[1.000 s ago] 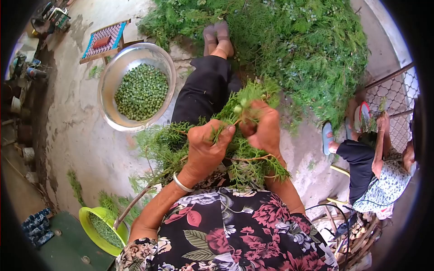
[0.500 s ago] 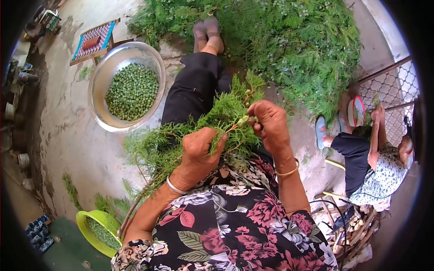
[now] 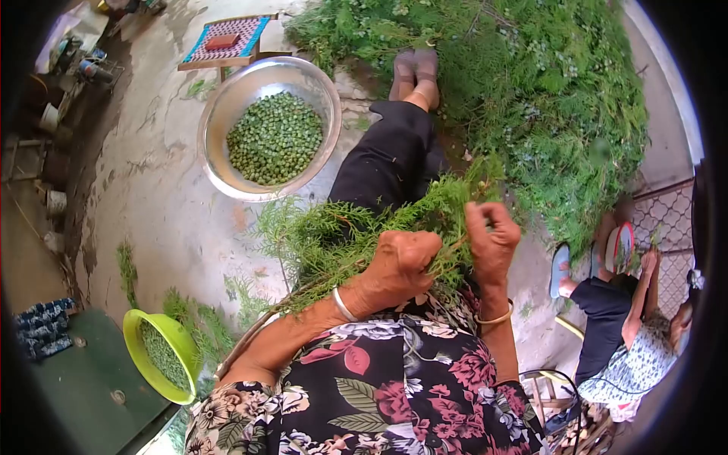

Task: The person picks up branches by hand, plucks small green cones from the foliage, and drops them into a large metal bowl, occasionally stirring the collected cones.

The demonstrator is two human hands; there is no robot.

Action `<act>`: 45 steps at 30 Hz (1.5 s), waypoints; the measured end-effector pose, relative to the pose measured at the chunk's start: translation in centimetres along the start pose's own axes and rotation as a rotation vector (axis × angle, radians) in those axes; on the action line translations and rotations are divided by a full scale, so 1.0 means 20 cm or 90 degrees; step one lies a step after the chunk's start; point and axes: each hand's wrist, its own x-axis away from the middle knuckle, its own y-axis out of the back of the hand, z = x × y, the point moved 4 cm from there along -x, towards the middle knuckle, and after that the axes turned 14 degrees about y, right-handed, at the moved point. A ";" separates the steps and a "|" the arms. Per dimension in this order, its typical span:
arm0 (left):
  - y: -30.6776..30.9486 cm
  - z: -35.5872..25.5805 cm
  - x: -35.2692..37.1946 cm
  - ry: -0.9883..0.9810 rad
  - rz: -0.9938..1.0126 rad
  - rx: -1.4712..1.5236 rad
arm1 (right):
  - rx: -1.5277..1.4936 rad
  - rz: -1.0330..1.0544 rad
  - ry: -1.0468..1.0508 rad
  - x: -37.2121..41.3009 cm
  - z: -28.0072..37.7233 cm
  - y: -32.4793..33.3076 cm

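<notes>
My left hand (image 3: 394, 265), a silver bangle on its wrist, is closed around the stem of a leafy evergreen branch (image 3: 303, 231). The branch lies over my lap, its woody end running back along my left forearm. Just to the right, my right hand (image 3: 494, 241) has its fingers curled in a pinch beside the sprigs; what is in them, if anything, is hidden. A wide metal basin (image 3: 214, 140) stands on the floor ahead to the left, partly filled with small green cones (image 3: 274, 140).
A yellow-green tub (image 3: 136, 345) of small green pieces stands at lower left. Cut evergreen branches (image 3: 546, 98) form a large heap ahead. A low woven stool (image 3: 227, 38) stands behind the basin. At right, another person (image 3: 637, 356) sits near a red-rimmed container (image 3: 622, 243).
The view has shifted, so the surroundings appear farther right. My right hand, earlier pinching at a green cone on the branch, now sits slightly apart from my left hand, fingers curled.
</notes>
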 end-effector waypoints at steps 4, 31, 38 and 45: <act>0.07 0.02 0.05 0.017 0.044 0.017 | -0.080 -0.239 -0.409 0.02 -0.47 0.45; 0.31 0.24 0.03 0.385 -0.151 0.603 | -0.234 0.140 -0.090 -0.07 0.18 -0.13; 0.38 0.35 0.00 0.496 -0.260 0.615 | -0.243 0.405 0.120 0.20 0.33 -0.34; 0.45 -0.19 -0.09 0.035 -0.153 -0.184 | -0.231 0.533 0.213 0.24 0.38 -0.47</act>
